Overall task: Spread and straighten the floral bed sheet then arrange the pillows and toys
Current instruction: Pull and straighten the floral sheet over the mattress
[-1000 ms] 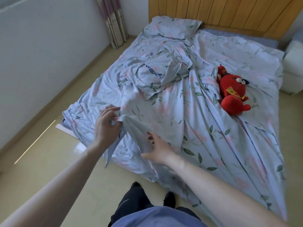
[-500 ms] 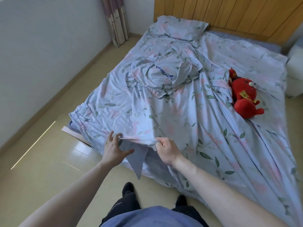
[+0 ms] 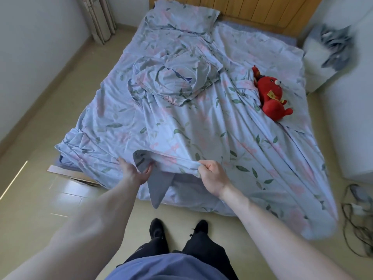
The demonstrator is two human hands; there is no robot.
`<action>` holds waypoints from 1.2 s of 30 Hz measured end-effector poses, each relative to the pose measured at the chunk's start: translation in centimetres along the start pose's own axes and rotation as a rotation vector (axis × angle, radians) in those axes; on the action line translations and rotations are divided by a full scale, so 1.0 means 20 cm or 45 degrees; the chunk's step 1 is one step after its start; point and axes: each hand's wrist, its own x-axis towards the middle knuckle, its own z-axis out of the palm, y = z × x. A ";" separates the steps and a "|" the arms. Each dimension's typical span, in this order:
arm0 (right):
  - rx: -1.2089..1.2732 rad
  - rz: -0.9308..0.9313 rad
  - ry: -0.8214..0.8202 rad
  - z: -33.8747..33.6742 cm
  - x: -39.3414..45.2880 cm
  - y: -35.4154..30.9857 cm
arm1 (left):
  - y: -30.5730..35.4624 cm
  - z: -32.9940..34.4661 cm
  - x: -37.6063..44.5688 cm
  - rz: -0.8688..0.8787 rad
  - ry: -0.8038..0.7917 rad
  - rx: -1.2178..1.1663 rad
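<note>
Pinching the near hem of the floral bed sheet (image 3: 201, 126), the right hand (image 3: 212, 174) has its grip curled tight on a fold. The left hand (image 3: 135, 170) has its grip spread, fingers under a turned-up corner. Sheet lies rumpled over the bed; one pillow (image 3: 181, 19) at the headboard (image 3: 252, 11), another (image 3: 177, 81) mid-bed, red plush toy (image 3: 270, 93) on the right side.

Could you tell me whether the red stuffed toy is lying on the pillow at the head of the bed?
No, the red stuffed toy lies on the floral sheet near the bed's right edge, well apart from the pillow by the headboard.
</note>
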 end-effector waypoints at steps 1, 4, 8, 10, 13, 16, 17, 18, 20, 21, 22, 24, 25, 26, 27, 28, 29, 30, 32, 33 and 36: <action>-0.016 -0.004 0.004 0.00 -0.01 0.00 | 0.03 0.02 0.00 -0.011 0.042 0.034; -0.038 -0.039 -0.017 0.00 -0.03 0.00 | 0.13 0.07 0.01 -0.041 0.029 0.262; -0.095 -0.055 -0.021 0.03 -0.05 0.03 | 0.28 0.05 -0.01 0.035 -0.067 0.476; -0.208 -0.044 -0.034 0.06 -0.07 0.09 | 0.37 0.01 -0.06 0.118 -0.122 0.494; -0.331 0.136 -0.135 0.11 -0.12 0.22 | 0.47 -0.07 -0.18 0.204 -0.313 0.463; -0.502 0.379 -0.393 0.20 -0.15 0.28 | 0.50 -0.19 -0.33 0.293 -0.553 0.484; -0.553 0.419 -0.489 0.21 -0.16 0.27 | 0.47 -0.21 -0.37 0.290 -0.629 0.492; -0.571 0.418 -0.539 0.26 -0.13 0.21 | 0.47 -0.24 -0.42 0.301 -0.689 0.501; -0.460 0.260 -0.474 0.41 -0.04 0.04 | 0.44 -0.27 -0.50 0.331 -0.761 0.556; -0.377 0.160 -0.392 0.49 0.00 -0.07 | 0.42 -0.27 -0.52 0.346 -0.777 0.603; -0.306 0.052 -0.327 0.59 0.05 -0.20 | 0.42 -0.28 -0.54 0.370 -0.776 0.641; -0.234 -0.094 -0.250 0.72 0.15 -0.38 | 0.39 -0.30 -0.56 0.370 -0.778 0.721; -0.209 -0.142 -0.242 0.78 0.18 -0.45 | 0.39 -0.31 -0.55 0.366 -0.782 0.745; -0.187 -0.172 -0.233 0.82 0.22 -0.49 | 0.40 -0.33 -0.55 0.365 -0.788 0.756; -0.178 -0.199 -0.214 0.84 0.24 -0.51 | 0.42 -0.36 -0.55 0.364 -0.798 0.776; -0.198 -0.224 -0.212 0.85 0.26 -0.52 | 0.45 -0.39 -0.54 0.359 -0.810 0.805; -0.248 -0.239 -0.222 0.86 0.27 -0.53 | 0.48 -0.42 -0.53 0.342 -0.811 0.833; -0.317 -0.255 -0.244 0.87 0.29 -0.54 | 0.52 -0.46 -0.50 0.324 -0.796 0.833; -0.395 -0.254 -0.251 0.86 0.31 -0.56 | 0.59 -0.55 -0.43 0.288 -0.680 0.808; -0.383 -0.244 -0.236 0.85 0.31 -0.57 | 0.61 -0.59 -0.39 0.270 -0.571 0.792; -0.305 -0.275 -0.202 0.81 0.32 -0.60 | 0.59 -0.69 -0.24 0.115 -0.172 0.843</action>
